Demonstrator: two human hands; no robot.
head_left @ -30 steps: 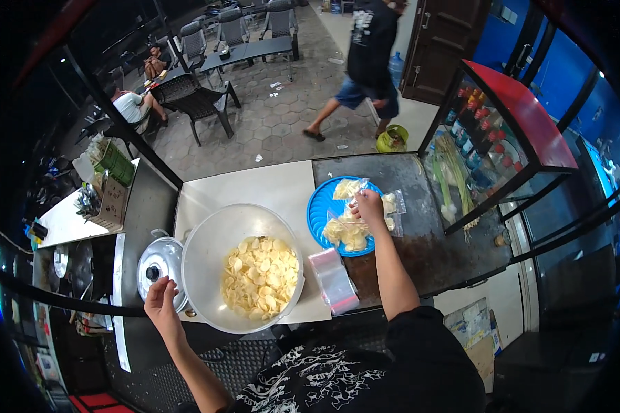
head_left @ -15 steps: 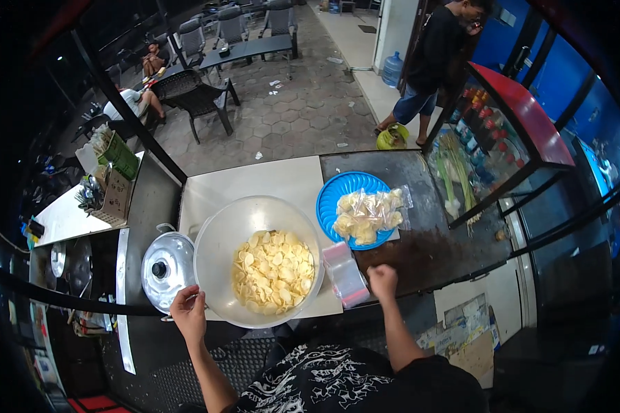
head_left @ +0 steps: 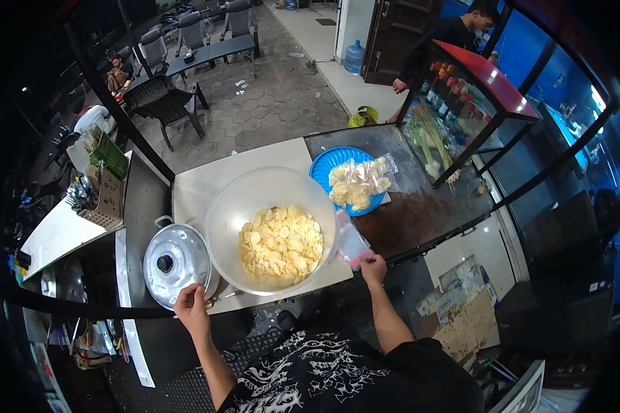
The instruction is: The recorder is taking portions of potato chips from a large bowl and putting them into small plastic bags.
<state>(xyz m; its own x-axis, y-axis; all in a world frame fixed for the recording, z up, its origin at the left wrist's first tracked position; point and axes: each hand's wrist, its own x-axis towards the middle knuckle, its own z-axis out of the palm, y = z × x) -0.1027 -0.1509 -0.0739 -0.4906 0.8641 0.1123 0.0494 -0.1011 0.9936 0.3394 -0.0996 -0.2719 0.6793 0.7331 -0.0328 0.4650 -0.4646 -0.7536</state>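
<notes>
A large translucent bowl [head_left: 217,213] stands on the counter, with pale yellow crisps [head_left: 282,244] heaped in its bottom. My left hand [head_left: 191,308] hovers at the bowl's near left, beside a lidded silver pot [head_left: 176,241]. Its thumb and fingers are pinched together; whatever they hold, if anything, is too small to make out. To the right of the bowl lies a stack of clear plastic bags [head_left: 352,241] with pink edges. My right hand [head_left: 374,270] grips the near edge of these bags. Beyond them, a blue plate [head_left: 322,165] carries several filled clear bags of crisps [head_left: 358,182].
A glass case [head_left: 455,103] with bottles and green stalks stands at the far right. At the left are a utensil basket [head_left: 107,199] and a green box [head_left: 110,155]. Behind the case is a person [head_left: 441,51]; a green gas cylinder [head_left: 363,117] sits on the floor.
My right hand has come down onto the near edge of the plastic bags. My left hand stays pinched near the pot. The view has shifted, and the other person has moved behind the case.
</notes>
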